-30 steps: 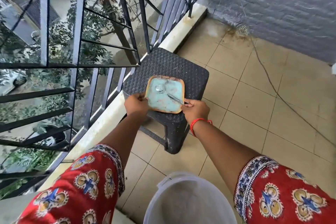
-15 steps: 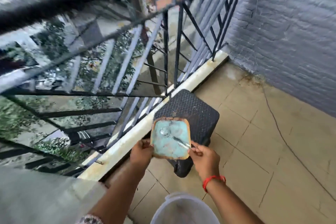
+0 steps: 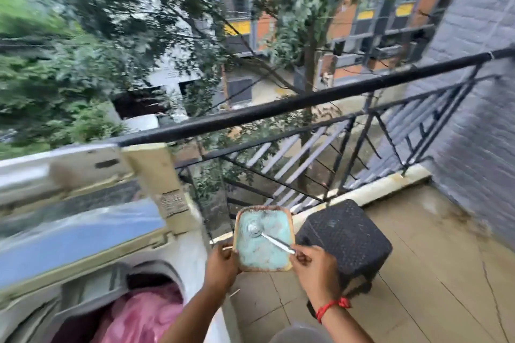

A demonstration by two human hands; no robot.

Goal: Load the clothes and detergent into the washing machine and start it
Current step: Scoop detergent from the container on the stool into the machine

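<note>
Lifted clear of the woven stool [image 3: 344, 238] since a second ago, the square container [image 3: 264, 239] is now held in the air between the washing machine and the stool, and the view has swung up and leftward so that the machine, unseen before, fills the lower left.

At the far left the washing machine [image 3: 192, 248] is seen from above with its lid [image 3: 78, 234] raised; the lid's glass panel is blurred by motion. Pink clothes [image 3: 142, 317] are heaped inside the open drum, below the lid.

Just right of the machine, the left hand [image 3: 221, 266] is closed on the container's left edge, thumb on the rim. The container is filled with pale blue-green detergent powder [image 3: 267, 255], and a metal spoon [image 3: 267, 237] is laid in it, bowl toward the centre and handle pointing to the lower right. The handle end is pinched between the fingertips of the right hand [image 3: 316, 270], which also supports the container's right corner; a red thread [image 3: 331, 306] is worn on that wrist.

Further right, the dark stool is stood on the tiled floor [image 3: 434, 287], near the black railing [image 3: 306, 100], and a grey brick wall [image 3: 479, 120] closes the right side
</note>
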